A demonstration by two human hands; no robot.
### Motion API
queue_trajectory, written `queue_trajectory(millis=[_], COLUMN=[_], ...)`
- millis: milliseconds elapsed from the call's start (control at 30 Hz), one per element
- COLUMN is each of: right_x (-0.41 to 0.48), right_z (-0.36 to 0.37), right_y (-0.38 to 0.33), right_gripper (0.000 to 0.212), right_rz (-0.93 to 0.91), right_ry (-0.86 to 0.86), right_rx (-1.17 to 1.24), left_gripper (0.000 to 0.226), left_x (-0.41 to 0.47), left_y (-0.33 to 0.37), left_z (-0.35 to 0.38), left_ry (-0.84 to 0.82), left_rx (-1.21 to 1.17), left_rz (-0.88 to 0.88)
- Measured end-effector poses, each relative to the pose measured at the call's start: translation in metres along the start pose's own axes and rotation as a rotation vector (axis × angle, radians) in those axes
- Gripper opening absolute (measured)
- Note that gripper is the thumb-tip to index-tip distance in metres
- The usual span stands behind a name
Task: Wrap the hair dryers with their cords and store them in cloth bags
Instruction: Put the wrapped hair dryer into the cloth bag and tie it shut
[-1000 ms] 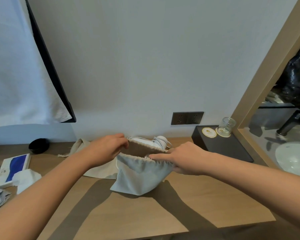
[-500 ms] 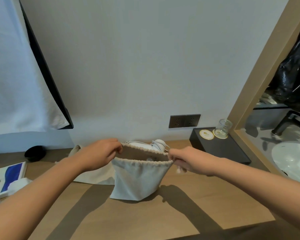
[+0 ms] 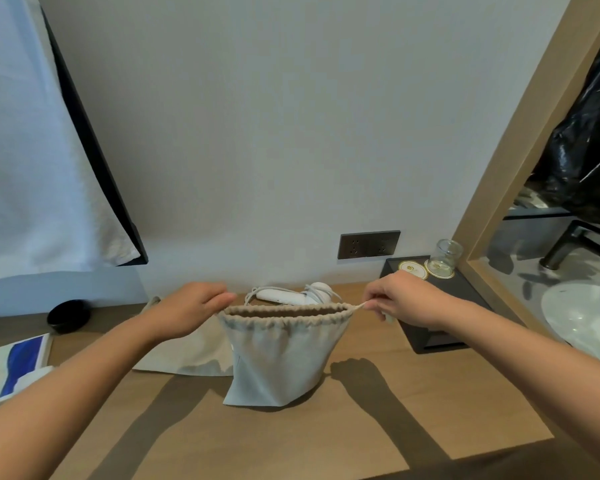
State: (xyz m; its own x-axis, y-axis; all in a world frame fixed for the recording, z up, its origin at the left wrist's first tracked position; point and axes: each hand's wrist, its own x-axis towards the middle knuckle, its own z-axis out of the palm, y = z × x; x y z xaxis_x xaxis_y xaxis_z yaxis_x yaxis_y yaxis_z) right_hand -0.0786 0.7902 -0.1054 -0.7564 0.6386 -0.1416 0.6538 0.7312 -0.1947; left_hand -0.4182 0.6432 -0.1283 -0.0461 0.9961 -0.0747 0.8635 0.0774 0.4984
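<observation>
Cloth bag (image 3: 280,355) stretched between left hand (image 3: 191,308) and right hand (image 3: 400,299).

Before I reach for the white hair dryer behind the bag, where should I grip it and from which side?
Take the hair dryer by its long handle, the bare part at its left end, coming down from above. It lies flat behind the cloth bag, and its cord loops around the right, head end, so the left stretch looks clearest.
</observation>
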Motion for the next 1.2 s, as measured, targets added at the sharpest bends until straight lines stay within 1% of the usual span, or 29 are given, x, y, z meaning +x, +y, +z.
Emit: queue_trajectory(millis=[133,267,300,333,433,500,567,633,767,900,1033,1200], right_x=[0.001,0.009,0.011,0.014,0.020,0.024,0.027,0.028,0.026,0.018,0.012,0.013], right_z=[0.000,-0.003,-0.004,-0.006,-0.012,-0.015,-0.018,-0.021,-0.025,-0.031,-0.035,-0.037], right_y=[0.002,0.005,0.005,0.004,0.005,0.005,0.003,0.001,0.008,0.027,0.048,0.051], right_gripper=[0.024,0.025,0.024,0.023,0.020,0.019,0.018,0.017,0.021,0.032,0.037,0.035], right_rz=[0.017,-0.017,-0.027,-0.035,-0.052,-0.065,-0.088,-0.108,-0.114,-0.094,-0.076,-0.075], right_ry=[0.037,0.061,0.060,0.054,0.029,0.014,0.001,-0.022,-0.067,-0.056,-0.020,-0.014], right_rx=[-0.038,-0.034,-0.043,-0.052,-0.079,-0.091,-0.116,-0.138,-0.125,-0.097,-0.052,-0.007], left_gripper=[0.035,0.020,0.015,0.015,0.025,0.021,0.016,0.017,0.021,0.022,0.029,0.030], left_x=[-0.006,-0.016,-0.018,-0.019,-0.026,-0.030,-0.033,-0.034,-0.040,-0.052,-0.062,-0.060], left_y=[-0.007,0.001,0.004,0.006,0.012,0.017,0.022,0.021,0.014,0.000,-0.013,-0.016], left_z=[-0.008,-0.010,-0.010,-0.011,-0.021,-0.026,-0.028,-0.026,-0.014,-0.013,-0.023,-0.023], left_ry=[-0.108,-0.230,-0.275,-0.322,-0.445,-0.514,-0.532,-0.455,-0.129,0.100,0.252,0.338], left_rx=[-0.317,-0.429,-0.443,-0.451,-0.442,-0.391,-0.373,-0.411,-0.562,-0.646,-0.721,-0.745], left_rz=[-0.115,-0.111,-0.113,-0.116,-0.169,-0.185,-0.186,-0.204,-0.261,-0.264,-0.311,-0.355])
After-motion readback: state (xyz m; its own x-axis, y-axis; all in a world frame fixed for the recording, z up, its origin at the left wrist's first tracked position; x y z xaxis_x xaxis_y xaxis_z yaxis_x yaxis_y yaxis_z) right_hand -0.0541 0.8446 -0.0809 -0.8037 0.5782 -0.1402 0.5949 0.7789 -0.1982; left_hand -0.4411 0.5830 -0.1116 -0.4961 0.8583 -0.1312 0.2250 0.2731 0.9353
